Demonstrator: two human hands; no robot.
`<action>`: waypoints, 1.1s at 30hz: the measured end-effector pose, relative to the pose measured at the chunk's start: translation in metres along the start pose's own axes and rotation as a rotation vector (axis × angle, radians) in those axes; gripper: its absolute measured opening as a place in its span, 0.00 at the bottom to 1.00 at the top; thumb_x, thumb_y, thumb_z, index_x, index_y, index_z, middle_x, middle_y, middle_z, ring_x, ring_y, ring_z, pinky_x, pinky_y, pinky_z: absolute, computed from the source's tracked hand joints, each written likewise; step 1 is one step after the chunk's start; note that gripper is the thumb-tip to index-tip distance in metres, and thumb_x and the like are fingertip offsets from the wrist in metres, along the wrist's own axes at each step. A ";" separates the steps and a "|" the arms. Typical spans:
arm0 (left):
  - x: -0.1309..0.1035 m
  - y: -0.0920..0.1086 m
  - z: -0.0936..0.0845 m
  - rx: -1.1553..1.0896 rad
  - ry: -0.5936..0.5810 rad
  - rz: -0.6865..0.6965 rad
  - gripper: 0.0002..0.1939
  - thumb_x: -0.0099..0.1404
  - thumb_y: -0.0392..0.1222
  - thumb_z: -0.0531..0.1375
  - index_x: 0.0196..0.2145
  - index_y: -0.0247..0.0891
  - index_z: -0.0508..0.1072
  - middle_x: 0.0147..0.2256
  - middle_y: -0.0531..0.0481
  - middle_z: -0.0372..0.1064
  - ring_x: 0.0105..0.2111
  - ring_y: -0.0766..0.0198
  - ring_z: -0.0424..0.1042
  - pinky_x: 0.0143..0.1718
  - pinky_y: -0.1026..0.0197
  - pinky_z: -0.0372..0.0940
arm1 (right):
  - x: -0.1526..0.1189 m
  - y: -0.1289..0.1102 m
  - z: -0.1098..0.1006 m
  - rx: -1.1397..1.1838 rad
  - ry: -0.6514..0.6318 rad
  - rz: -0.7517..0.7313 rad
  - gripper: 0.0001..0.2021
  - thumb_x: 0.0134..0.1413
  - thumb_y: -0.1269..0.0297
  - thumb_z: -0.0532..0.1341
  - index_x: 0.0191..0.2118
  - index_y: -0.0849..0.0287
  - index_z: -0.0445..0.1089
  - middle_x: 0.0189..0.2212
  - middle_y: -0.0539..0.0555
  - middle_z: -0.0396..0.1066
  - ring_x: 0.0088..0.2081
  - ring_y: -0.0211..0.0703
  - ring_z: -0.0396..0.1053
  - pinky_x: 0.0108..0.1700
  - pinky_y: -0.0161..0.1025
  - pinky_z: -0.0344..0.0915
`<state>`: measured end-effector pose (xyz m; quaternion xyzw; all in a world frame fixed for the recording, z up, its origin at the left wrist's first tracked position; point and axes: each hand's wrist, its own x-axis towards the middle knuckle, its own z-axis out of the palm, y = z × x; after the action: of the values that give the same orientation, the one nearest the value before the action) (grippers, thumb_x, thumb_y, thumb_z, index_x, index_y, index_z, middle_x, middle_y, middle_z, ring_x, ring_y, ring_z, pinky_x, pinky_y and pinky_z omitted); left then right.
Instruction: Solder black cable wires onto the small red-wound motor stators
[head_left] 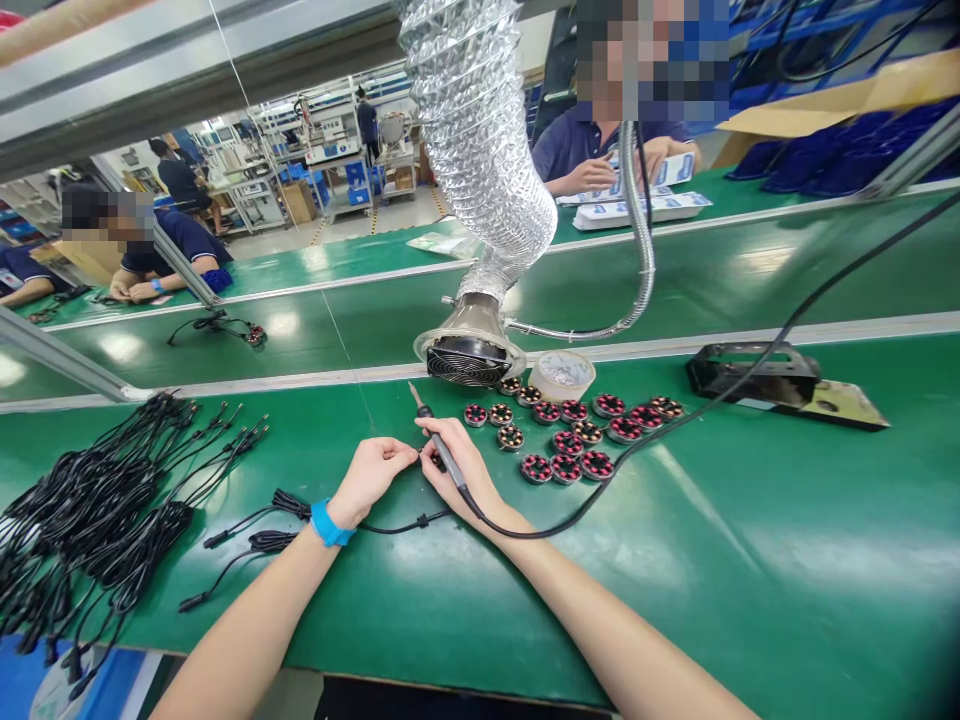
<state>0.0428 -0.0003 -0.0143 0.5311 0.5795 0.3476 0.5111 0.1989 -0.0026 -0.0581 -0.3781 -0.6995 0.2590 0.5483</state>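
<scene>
Sixteen coil-wound motor stators (565, 468) cluster near one tape roll (561, 376); another stator (256, 335) lies farther off. There is one soldering iron (444, 455), one foil duct (480, 130), and two separate bundled cables (271, 541); the piled cables (97, 490) overlap beyond counting.

Worn on the head, facing forward and down.

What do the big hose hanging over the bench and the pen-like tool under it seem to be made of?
The hose looks like thin metal foil, shiny and crinkled, with ridges all along it. The tool in the right hand seems to have a smooth grey and black grip, probably plastic or rubber, and a slim tip that looks like metal.
</scene>
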 end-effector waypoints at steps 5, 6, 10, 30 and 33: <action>0.000 -0.002 0.001 0.067 0.003 0.039 0.15 0.56 0.50 0.64 0.26 0.32 0.77 0.26 0.48 0.75 0.28 0.63 0.68 0.33 0.62 0.59 | -0.001 0.003 0.000 0.020 -0.014 0.011 0.26 0.54 0.79 0.55 0.56 0.50 0.63 0.42 0.53 0.62 0.33 0.36 0.69 0.41 0.37 0.72; 0.000 -0.002 0.001 0.069 0.003 0.043 0.16 0.56 0.50 0.64 0.26 0.32 0.77 0.26 0.48 0.75 0.28 0.63 0.68 0.33 0.62 0.59 | -0.001 0.003 0.001 0.021 -0.017 0.011 0.26 0.54 0.79 0.55 0.56 0.50 0.63 0.42 0.53 0.62 0.33 0.36 0.69 0.41 0.37 0.72; 0.000 -0.002 -0.001 0.030 -0.011 0.026 0.14 0.56 0.49 0.65 0.27 0.32 0.77 0.26 0.49 0.74 0.27 0.66 0.67 0.32 0.64 0.59 | -0.001 0.002 0.000 0.013 -0.010 0.011 0.25 0.54 0.79 0.55 0.56 0.50 0.63 0.42 0.53 0.62 0.33 0.36 0.68 0.40 0.36 0.72; -0.002 -0.001 0.000 0.057 -0.033 0.038 0.16 0.56 0.51 0.65 0.27 0.32 0.78 0.26 0.49 0.74 0.27 0.65 0.66 0.31 0.63 0.58 | 0.000 -0.002 -0.001 -0.018 -0.002 -0.002 0.25 0.55 0.79 0.55 0.56 0.50 0.64 0.42 0.53 0.63 0.34 0.38 0.68 0.42 0.37 0.71; -0.003 0.003 0.000 0.076 -0.024 0.034 0.16 0.57 0.51 0.64 0.26 0.32 0.78 0.25 0.50 0.73 0.26 0.66 0.65 0.30 0.64 0.57 | 0.000 -0.002 -0.002 0.001 -0.009 0.009 0.25 0.54 0.79 0.55 0.56 0.51 0.63 0.42 0.53 0.63 0.33 0.36 0.68 0.41 0.37 0.72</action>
<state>0.0437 -0.0030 -0.0103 0.5641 0.5768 0.3276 0.4917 0.2000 -0.0041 -0.0561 -0.3798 -0.7002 0.2634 0.5441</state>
